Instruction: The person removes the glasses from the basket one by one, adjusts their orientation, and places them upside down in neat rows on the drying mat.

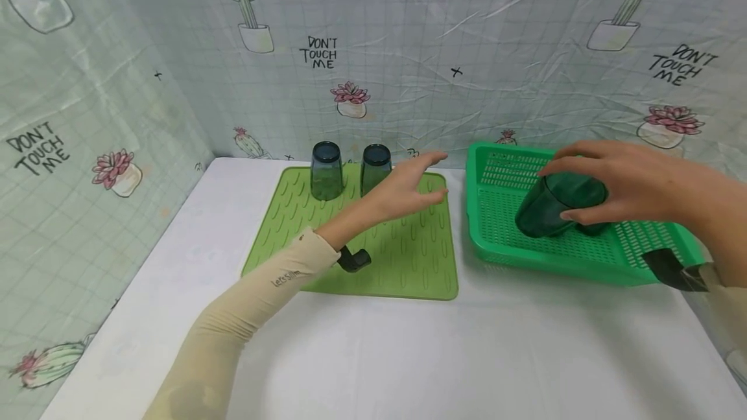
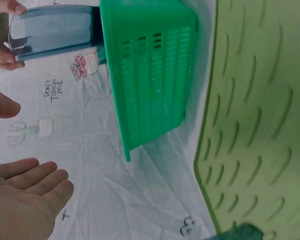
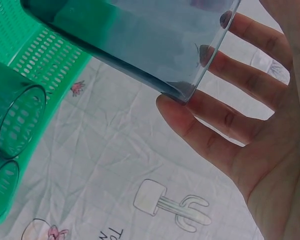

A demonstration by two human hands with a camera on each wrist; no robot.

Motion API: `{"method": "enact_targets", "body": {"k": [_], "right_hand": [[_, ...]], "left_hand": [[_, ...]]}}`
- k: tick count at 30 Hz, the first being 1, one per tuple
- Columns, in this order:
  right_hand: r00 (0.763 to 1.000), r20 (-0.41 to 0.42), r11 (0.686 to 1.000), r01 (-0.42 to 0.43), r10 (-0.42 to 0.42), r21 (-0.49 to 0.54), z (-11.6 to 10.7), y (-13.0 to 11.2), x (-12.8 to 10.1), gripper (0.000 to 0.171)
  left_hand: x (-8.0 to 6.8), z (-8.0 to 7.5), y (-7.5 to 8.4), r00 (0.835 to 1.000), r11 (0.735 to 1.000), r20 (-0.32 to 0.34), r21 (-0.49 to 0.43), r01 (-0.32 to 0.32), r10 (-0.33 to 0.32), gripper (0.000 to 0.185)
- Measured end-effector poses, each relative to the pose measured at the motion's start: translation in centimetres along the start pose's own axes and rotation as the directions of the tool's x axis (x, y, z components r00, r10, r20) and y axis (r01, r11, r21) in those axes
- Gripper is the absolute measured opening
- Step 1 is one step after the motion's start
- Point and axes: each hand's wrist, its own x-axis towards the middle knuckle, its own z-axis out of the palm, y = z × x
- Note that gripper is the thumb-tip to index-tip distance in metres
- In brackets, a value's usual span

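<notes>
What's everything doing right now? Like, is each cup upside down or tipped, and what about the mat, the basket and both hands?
Green mat: lying flat
Left mat glass: upside down
Right mat glass: upside down, partly hidden
Green basket: upright, open on top
Two basket glasses: mouth up, partly in view
Held glass: tilted
Right hand: gripping the held glass near its rim
Left hand: open, holding nothing

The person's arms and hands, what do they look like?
The left sleeve is long and beige, with small dark lettering. The right sleeve is beige too. A black piece sits by the end of each. The left hand and right hand wear no gloves.
</notes>
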Motion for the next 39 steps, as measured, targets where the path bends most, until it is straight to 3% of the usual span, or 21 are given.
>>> {"method": "enact_targets", "body": {"k": [15,24,29,39], "right_hand": [[0.997,-0.068,0.999,0.032,-0.031,0.012,0.1,-0.2,0.2,0.067],[0.984,-0.153,0.995,0.1,-0.095,0.028,0.5,-0.3,0.5,0.07],[0.977,-0.176,0.991,0.13,-0.122,0.036,0.4,-0.8,0.8,0.07],[0.945,-0.265,0.978,0.207,-0.192,0.029,-0.3,-1.4,1.1,0.076]], "left_hand": [[0.2,2.9,1.0,0.997,0.996,0.037,-0.063,-0.064,0.067,0.067],[1.6,4.9,2.2,0.991,0.985,0.045,-0.125,-0.12,0.127,0.07],[2.2,6.1,2.2,0.99,0.961,0.03,-0.248,-0.126,0.137,0.074],[2.8,7.5,2.2,0.988,0.872,0.035,-0.475,-0.118,0.153,0.08]]}}
